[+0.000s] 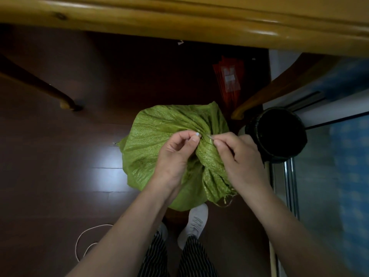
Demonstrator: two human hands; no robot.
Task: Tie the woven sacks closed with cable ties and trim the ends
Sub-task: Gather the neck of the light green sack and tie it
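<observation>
A green woven sack (155,136) stands on the dark floor in front of my feet, its mouth gathered into a twisted neck (209,162). My left hand (175,156) pinches something thin at the top of the gather, thumb against fingertips. My right hand (237,156) pinches the other side of the same spot. A thin pale strand, likely a cable tie (208,136), shows between the two sets of fingertips; most of it is hidden by the fingers and the folds.
A wooden table edge (179,19) runs across the top, with its legs (65,102) at left and right. A black round bin (279,134) stands just right of the sack. A red packet (228,80) lies beyond it. A white cord (83,238) loops at lower left.
</observation>
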